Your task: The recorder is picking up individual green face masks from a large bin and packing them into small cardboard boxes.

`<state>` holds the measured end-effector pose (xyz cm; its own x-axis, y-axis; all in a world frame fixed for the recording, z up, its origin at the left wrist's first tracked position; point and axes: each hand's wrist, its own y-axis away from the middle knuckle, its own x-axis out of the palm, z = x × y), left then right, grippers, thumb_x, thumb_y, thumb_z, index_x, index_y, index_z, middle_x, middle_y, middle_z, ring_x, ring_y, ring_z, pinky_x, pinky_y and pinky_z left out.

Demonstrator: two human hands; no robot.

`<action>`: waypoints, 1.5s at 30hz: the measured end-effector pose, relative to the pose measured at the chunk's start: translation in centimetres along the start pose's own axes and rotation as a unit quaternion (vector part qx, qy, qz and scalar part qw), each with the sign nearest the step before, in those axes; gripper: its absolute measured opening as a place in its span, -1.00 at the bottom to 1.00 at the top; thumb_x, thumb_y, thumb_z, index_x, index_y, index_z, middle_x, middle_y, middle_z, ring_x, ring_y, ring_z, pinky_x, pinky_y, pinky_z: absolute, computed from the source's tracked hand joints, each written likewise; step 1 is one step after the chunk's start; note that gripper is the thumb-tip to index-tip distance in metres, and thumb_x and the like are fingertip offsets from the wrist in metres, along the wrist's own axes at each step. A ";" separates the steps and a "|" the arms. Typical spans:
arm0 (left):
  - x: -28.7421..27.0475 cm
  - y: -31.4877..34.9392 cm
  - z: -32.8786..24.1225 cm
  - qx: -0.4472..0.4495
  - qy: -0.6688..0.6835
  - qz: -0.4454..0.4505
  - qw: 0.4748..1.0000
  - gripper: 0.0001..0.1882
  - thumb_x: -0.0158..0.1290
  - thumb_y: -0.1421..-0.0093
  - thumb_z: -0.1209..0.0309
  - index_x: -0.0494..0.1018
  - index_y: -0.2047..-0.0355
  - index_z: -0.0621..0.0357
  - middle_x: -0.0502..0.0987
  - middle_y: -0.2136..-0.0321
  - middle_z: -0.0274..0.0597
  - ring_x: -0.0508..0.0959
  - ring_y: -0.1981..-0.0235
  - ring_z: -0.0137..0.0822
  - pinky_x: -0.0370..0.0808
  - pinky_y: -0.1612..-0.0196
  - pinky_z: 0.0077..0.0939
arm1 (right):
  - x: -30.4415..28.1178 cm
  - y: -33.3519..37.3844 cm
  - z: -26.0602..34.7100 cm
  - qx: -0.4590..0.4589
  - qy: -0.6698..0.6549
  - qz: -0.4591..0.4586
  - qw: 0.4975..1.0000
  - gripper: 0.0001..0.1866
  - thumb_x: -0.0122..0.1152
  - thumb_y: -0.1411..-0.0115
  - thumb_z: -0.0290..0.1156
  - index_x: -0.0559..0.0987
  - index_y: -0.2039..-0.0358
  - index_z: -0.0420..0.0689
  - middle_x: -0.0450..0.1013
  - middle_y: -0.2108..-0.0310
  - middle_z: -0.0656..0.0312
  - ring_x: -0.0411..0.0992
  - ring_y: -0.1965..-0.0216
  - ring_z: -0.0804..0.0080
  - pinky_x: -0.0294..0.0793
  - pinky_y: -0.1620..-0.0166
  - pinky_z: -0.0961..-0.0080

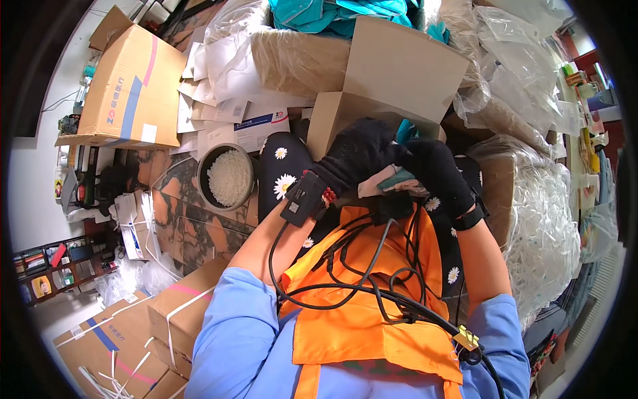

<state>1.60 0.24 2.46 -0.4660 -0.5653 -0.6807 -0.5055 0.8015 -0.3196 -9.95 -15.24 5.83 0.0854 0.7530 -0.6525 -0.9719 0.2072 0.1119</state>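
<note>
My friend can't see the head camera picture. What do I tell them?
A person's black-gloved left hand and right hand are close together at an open cardboard box. Teal pieces lie beyond it; a round tub of white pellets stands left.

Orange apron, light-blue sleeves

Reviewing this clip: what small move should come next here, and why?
Perhaps settle the teal piece down into the carton. It shows between the gloved left hand and right hand, over or just inside the open top, and the raised flap leaves the way in open. The fingertips are hidden, so I can't tell which hand, if either, holds it.
</note>
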 end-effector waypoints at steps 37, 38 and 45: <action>-0.7 0.5 -0.5 -0.060 0.177 0.149 0.971 -0.46 0.25 0.04 0.42 0.39 0.01 0.22 0.52 0.15 0.05 0.52 0.10 -0.20 0.41 -0.01 -0.36 | -0.8 -1.2 2.7 -0.239 0.303 -0.025 0.922 -0.88 0.24 0.09 -0.35 0.56 0.47 -0.02 0.45 0.48 0.19 0.45 0.37 0.15 0.42 0.33 0.26; 0.4 1.0 0.5 -0.081 0.225 0.160 0.958 -0.49 0.25 0.04 0.42 0.42 0.04 0.23 0.53 0.18 0.03 0.53 0.14 -0.25 0.42 0.02 -0.39 | -1.5 -0.9 2.6 -0.228 0.301 -0.019 0.926 -0.74 0.29 0.07 -0.35 0.58 0.29 -0.04 0.49 0.35 0.17 0.47 0.24 0.22 0.45 0.22 0.31; 0.7 1.6 2.9 -0.232 0.451 0.140 0.850 -0.62 0.24 -0.03 0.45 0.50 0.12 0.26 0.59 0.27 -0.21 0.53 0.26 -0.43 0.47 0.11 -0.47 | -5.2 1.6 -5.7 -0.036 -0.321 -0.046 0.945 -0.25 0.38 0.05 -0.40 0.30 -0.19 -0.11 0.41 -0.01 0.15 0.33 -0.04 0.37 0.38 -0.06 0.34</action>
<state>2.61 1.75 -0.46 -0.8772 -0.4521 0.1620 -0.4170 0.8843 0.2099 -13.17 -22.40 5.15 0.2629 0.9626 -0.0651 -0.9644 0.2641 0.0107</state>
